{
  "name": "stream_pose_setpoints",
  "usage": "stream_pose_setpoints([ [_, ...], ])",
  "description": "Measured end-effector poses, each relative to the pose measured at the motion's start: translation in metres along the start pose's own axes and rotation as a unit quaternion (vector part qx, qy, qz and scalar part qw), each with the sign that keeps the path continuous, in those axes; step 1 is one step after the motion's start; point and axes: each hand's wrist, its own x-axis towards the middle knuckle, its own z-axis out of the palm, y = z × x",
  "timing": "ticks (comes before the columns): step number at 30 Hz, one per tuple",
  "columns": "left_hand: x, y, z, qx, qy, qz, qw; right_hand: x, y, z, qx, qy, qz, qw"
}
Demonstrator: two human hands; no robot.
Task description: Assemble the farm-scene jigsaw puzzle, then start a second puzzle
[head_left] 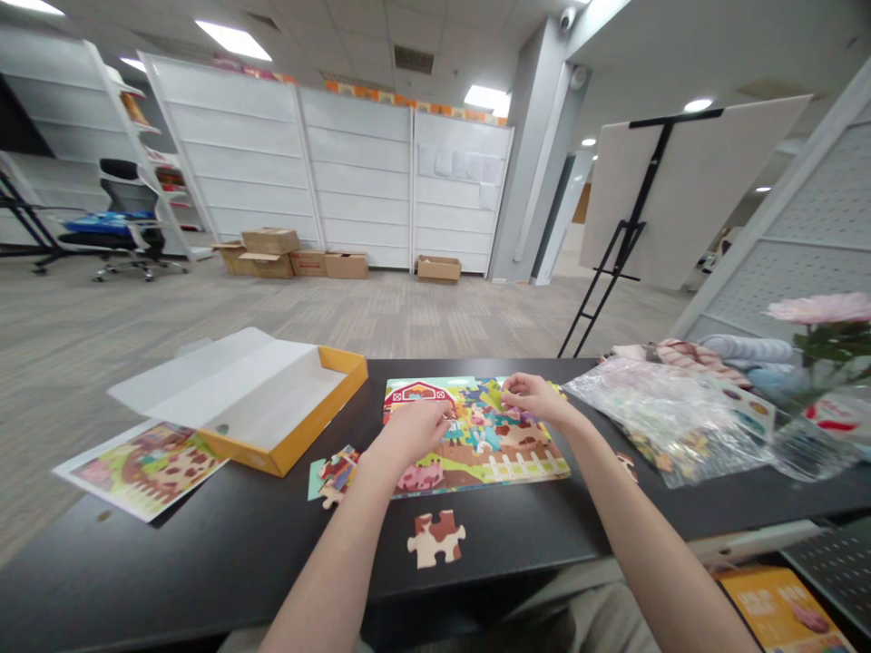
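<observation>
a: where's the puzzle (469, 446)?
b: in the middle of the black table (523, 535), mostly joined, with a red barn at its far left and a white fence along its near right
a: and the hands?
b: the left hand (422, 424) is over the left part, fingers bent down; the right hand (534, 397) is at the far right part, fingers curled in narrow – i can't tell if either one holds a piece
a: any loose ones?
b: a brown-and-cream piece (436, 539) lies near, apart from the puzzle, and a small heap of pieces (335, 473) sits by the left forearm
a: what's around it?
b: an open yellow box (314, 419) on the left – a clear plastic bag (670, 413) on the right
</observation>
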Motion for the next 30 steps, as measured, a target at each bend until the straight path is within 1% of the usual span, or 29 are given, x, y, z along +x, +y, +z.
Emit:
stream_pose_setpoints([
  [4, -0.001, 0.001, -0.002, 0.001, 0.000, -0.005, 1.000, -0.003, -0.002, -0.002, 0.007, -0.020, 0.015, 1.000],
  [13, 0.000, 0.000, -0.001, -0.005, 0.005, 0.003, 1.000, -0.003, 0.001, -0.003, 0.020, -0.037, 0.062, 0.997],
  [15, 0.000, -0.001, -0.001, -0.005, 0.005, 0.002, 1.000, -0.003, 0.001, -0.004, 0.029, -0.028, 0.061, 0.997],
  [18, 0.000, -0.002, 0.001, -0.008, 0.004, 0.003, 1.000, -0.002, 0.002, -0.008, 0.035, -0.014, 0.040, 0.998],
  [20, 0.000, -0.003, 0.001, -0.007, 0.003, 0.002, 1.000, -0.002, 0.002, -0.009, 0.034, -0.015, 0.027, 0.999],
  [23, 0.000, -0.004, 0.002, -0.005, 0.004, 0.000, 1.000, -0.003, 0.003, -0.007, 0.032, -0.036, 0.017, 0.999],
  [26, 0.001, -0.004, 0.004, -0.022, 0.011, -0.001, 1.000, -0.004, 0.002, -0.002, 0.040, -0.077, 0.014, 0.996],
  [28, 0.001, -0.004, 0.005, -0.055, 0.019, 0.002, 0.998, -0.006, -0.002, 0.002, 0.040, -0.099, 0.016, 0.994],
  [30, 0.002, -0.004, 0.008, -0.111, 0.027, 0.012, 0.993, -0.008, -0.007, 0.006, 0.030, -0.114, 0.012, 0.993],
])
